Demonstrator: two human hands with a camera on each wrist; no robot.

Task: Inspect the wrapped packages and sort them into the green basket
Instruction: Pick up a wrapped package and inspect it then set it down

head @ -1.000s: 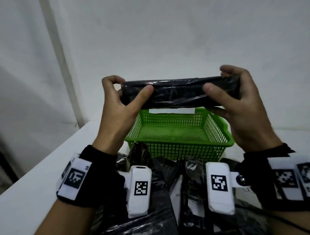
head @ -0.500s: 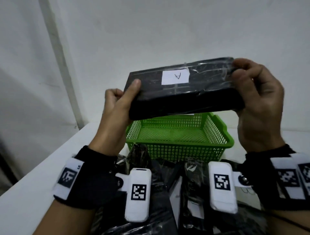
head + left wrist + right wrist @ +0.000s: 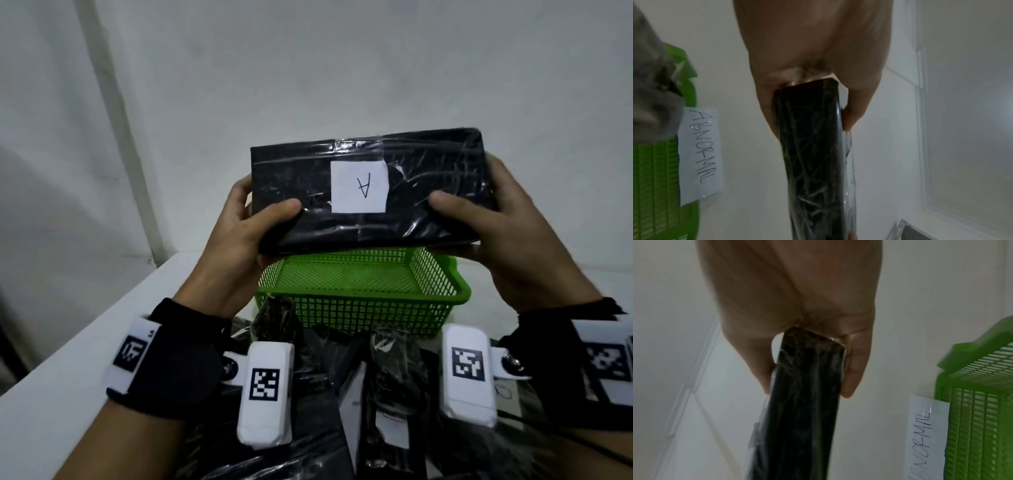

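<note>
A flat black package [image 3: 428,212] wrapped in clear film is held up in the air above the green basket [image 3: 363,308]. Its broad face is turned toward me and carries a white label [image 3: 359,187] with the letter A. My left hand [image 3: 239,236] grips its left end, thumb on the face. My right hand [image 3: 493,233] grips the right end the same way. In the left wrist view the package [image 3: 812,154] runs away from my palm, and likewise the package [image 3: 803,402] in the right wrist view. The basket holds nothing that I can see.
A pile of other black wrapped packages [image 3: 342,394] lies on the white table [image 3: 51,394] in front of the basket. A paper tag reading ABNORMAL [image 3: 701,154] is fixed to the basket's far wall. White walls stand close behind and to the left.
The package has been rotated from edge-on to its broad labelled face toward me and lowered a little, with both hands shifting their grip on its ends.
</note>
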